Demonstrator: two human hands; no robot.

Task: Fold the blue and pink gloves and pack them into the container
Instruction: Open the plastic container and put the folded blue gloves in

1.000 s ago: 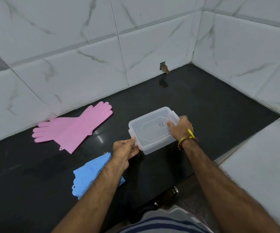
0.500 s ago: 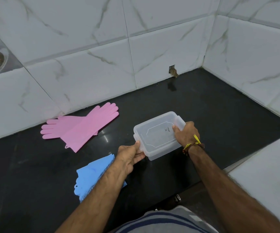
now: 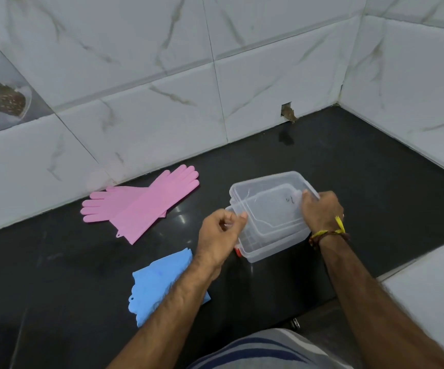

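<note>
A clear plastic container [image 3: 266,251] stands on the black counter, its clear lid [image 3: 271,206] lifted off and tilted above it. My left hand [image 3: 219,233] pinches the lid's left edge. My right hand [image 3: 322,211] grips the lid's right end. Two pink gloves [image 3: 143,206] lie crossed and flat on the counter near the back wall, left of the container. Blue gloves [image 3: 157,286] lie near the front edge, partly hidden under my left forearm.
The black counter [image 3: 362,182] sits in a corner of white marble-tiled walls [image 3: 162,115]. A small hole [image 3: 287,113] is in the back wall. A white ledge [image 3: 433,288] runs along the right front.
The lid, which sat shut on the container, has come off and now tilts above the box. Both hands have risen with it; the view has shifted slightly.
</note>
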